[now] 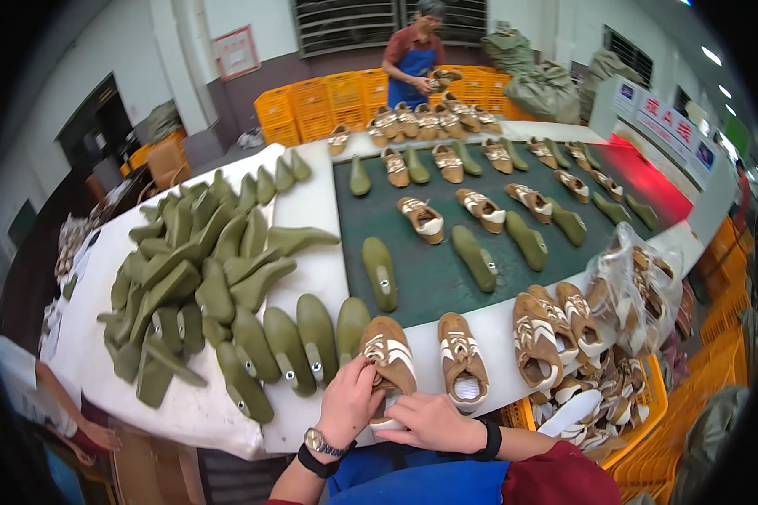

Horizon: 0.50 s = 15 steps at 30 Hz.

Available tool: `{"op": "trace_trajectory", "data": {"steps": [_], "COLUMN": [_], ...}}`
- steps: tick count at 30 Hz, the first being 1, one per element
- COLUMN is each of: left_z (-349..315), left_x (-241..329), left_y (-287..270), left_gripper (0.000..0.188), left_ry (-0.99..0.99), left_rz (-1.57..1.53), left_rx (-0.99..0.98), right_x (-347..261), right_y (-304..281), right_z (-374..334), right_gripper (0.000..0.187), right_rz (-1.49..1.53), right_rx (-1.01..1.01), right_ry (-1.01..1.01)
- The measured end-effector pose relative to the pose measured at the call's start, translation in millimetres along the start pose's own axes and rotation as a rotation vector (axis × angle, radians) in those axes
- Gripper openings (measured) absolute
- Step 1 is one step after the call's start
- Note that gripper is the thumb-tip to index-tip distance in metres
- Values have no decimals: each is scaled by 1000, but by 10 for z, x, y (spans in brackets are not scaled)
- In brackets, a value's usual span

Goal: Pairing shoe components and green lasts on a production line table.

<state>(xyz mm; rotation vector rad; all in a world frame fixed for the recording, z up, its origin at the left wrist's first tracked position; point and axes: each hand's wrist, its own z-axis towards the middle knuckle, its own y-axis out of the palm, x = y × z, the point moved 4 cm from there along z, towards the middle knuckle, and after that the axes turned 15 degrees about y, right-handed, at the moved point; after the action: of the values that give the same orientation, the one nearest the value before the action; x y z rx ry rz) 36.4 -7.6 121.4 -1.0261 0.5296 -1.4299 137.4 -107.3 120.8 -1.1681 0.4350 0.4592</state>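
"Start closest in. What are the hands doing?"

"The right hand (pixel 434 423) has its fingers curled at the heel end of the brown shoe (pixel 387 345), and the left hand (pixel 348 402) grips the left side of its collar. Some fingertips are hidden inside the opening, so I can't tell how firm either grip is."

"And where does the shoe lie?"

"At the near edge of the white tabletop (pixel 307 206), toe pointing away, laces up."

"How would it handle?"

"Light, I'd judge, with a soft, suede-like upper that gives under the fingers and a stiffer sole. Not fragile, and hardly slippery. The collar should fold if squeezed, so for a steady hold I'd take the heel and the sides low down, by the sole."

"What's around it?"

"A green shoe last (pixel 352 324) just to its left, smooth and probably rigid, so likely slicker than the shoe. To the right, apart from it, a second laced shoe (pixel 461 353). Beyond lies a dark green panel (pixel 429 278) with rows of shoes and lasts, and farthest off, a co-worker (pixel 414 63) holds another shoe before orange crates (pixel 282 109)."
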Motion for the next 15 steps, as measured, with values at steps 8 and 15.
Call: {"op": "trace_trajectory", "data": {"steps": [8, 15], "left_z": [-148, -188], "left_x": [-99, -119], "left_y": [160, 180], "left_gripper": [41, 49], "left_ry": [-103, -83], "left_rz": [28, 1], "left_rx": [-46, -15], "right_x": [-9, 54], "right_y": [70, 42], "right_z": [8, 19], "right_gripper": [28, 33], "right_rz": [88, 99], "right_rx": [-75, -45], "right_ry": [-63, -50]}}
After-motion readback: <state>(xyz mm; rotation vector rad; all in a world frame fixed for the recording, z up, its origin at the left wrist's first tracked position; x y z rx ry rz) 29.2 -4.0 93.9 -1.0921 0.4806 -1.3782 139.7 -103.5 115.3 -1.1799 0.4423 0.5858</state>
